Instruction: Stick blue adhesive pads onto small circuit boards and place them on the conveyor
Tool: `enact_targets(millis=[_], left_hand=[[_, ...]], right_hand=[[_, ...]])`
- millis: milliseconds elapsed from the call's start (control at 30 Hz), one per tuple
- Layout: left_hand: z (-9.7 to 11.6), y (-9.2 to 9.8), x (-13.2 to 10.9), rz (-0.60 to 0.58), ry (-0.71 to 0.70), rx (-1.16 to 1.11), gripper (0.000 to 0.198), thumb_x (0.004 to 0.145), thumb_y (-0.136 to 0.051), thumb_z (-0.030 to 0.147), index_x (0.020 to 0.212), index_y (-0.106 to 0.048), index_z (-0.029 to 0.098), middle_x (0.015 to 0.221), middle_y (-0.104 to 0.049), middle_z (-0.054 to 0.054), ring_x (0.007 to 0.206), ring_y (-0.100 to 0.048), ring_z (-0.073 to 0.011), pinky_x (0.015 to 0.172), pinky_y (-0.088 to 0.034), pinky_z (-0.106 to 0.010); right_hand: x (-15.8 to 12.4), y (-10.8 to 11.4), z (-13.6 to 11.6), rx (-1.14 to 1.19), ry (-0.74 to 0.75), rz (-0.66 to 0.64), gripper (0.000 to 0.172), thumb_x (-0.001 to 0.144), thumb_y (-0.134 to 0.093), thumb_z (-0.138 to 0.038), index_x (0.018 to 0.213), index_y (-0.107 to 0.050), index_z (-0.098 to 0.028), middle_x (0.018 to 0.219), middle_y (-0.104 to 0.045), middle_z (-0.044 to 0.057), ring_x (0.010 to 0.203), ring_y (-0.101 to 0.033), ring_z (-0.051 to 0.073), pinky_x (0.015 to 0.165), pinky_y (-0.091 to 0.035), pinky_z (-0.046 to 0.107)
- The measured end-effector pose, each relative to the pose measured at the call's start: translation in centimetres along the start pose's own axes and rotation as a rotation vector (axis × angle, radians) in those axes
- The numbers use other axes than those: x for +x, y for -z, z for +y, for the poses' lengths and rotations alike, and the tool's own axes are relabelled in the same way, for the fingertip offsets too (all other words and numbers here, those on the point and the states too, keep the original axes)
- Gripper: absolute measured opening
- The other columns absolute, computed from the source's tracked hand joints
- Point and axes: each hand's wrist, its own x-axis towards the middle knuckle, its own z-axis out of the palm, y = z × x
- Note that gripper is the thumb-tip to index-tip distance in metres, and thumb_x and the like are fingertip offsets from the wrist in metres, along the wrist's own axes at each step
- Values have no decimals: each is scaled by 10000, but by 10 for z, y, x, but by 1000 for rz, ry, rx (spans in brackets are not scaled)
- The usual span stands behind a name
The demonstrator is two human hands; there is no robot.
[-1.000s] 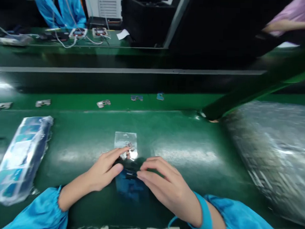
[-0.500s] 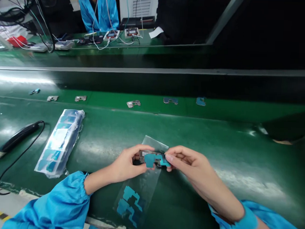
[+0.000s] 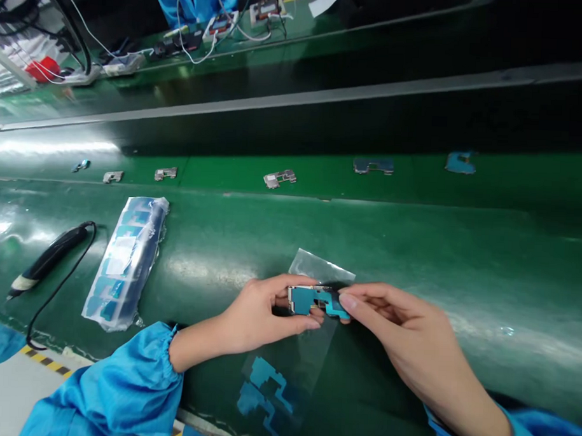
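Note:
My left hand (image 3: 263, 309) and my right hand (image 3: 395, 323) both pinch a small metal part with a blue sticker (image 3: 317, 299), holding it just above the green bench. Left fingers grip its left end, and the right thumb and forefinger press its right end. Under the hands lies a clear film sheet (image 3: 286, 364) carrying blue stickers (image 3: 263, 389) near its front end.
A wrapped stack of blue sticker sheets (image 3: 124, 263) lies to the left. A black pen-like tool with a cable (image 3: 48, 260) is further left. Several small metal parts (image 3: 279, 177) sit along the conveyor strip behind. Another person's workstation with cables is at the far back.
The hands lifted the part off the film sheet and brought a blue sticker onto it. The view swung left and down, bringing the black tool into sight.

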Motion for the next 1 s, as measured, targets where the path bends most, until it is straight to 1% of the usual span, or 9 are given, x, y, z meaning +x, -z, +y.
enact_targets(millis=[233, 433, 633, 800, 1000], left_hand=[[2, -1, 0, 14, -48, 65, 571, 836, -881, 304, 1342, -684, 126, 1047, -844, -137, 1022, -828, -295, 1003, -667, -442], [3, -2, -1, 19, -47, 95, 571, 836, -882, 300, 1345, -689, 125, 1040, -844, -134, 1009, -830, -289, 999, -671, -433], [3, -2, -1, 8, -78, 126, 542, 853, -868, 281, 1346, -693, 135, 1053, -845, -132, 1006, -832, -287, 984, -680, -430], [0, -2, -1, 2, -106, 134, 528, 858, -870, 277, 1340, -699, 144, 1059, -847, -124, 1014, -830, -276, 1013, -671, -421], [4, -3, -1, 4, -71, 134, 535, 864, -861, 293, 1349, -694, 137, 1075, -843, -137, 1032, -826, -292, 1013, -673, -440]], right_hand=[[-2, 0, -7, -63, -12, 27, 131, 772, -862, -437, 795, -866, -308, 648, -763, 44, 542, -722, 182, 495, -575, 181], [-1, -1, -9, -78, -29, 34, 132, 776, -849, -448, 786, -863, -317, 636, -756, 33, 537, -718, 173, 489, -566, 169], [0, -1, -9, -97, -21, 40, 123, 770, -840, -434, 775, -862, -313, 619, -747, 29, 520, -712, 176, 477, -569, 174], [1, 0, -8, -104, -18, 24, 149, 771, -840, -443, 787, -866, -298, 626, -750, 37, 528, -719, 185, 495, -589, 185], [2, -1, -10, -107, -9, 20, 192, 767, -841, -473, 778, -860, -282, 612, -743, 44, 515, -712, 203, 487, -598, 220]])
